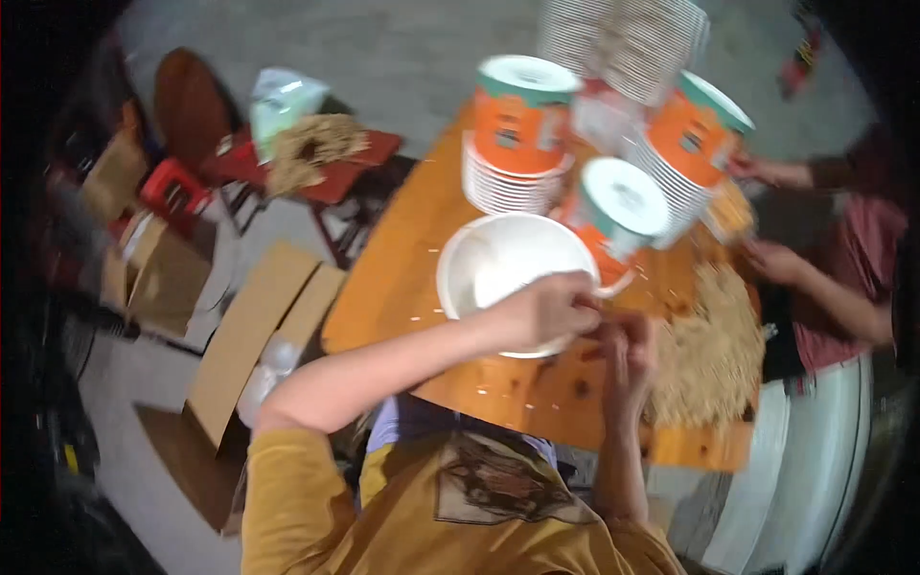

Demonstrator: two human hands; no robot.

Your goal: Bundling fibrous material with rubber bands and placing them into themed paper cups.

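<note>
My left hand (554,311) hangs over the near right rim of an open white tub (458,273), its fingers curled into a pinch. Close beside it, my right hand (628,350) has its fingers drawn together toward the left one. Whatever lies between the fingertips is too small and blurred to make out. Just behind the hands stands an orange and green paper bucket (613,251) with a white top. A heap of tan shredded filler (714,355) lies to the right of my right hand on the wooden table (393,278).
Two more orange buckets, one (522,120) at left and one (695,134) at right, stand on stacked white tubs. Tall white stacks (642,43) rise behind. A co-worker's hand (771,261) reaches in from the right. Cardboard boxes (254,331) and a red stool (369,153) stand left.
</note>
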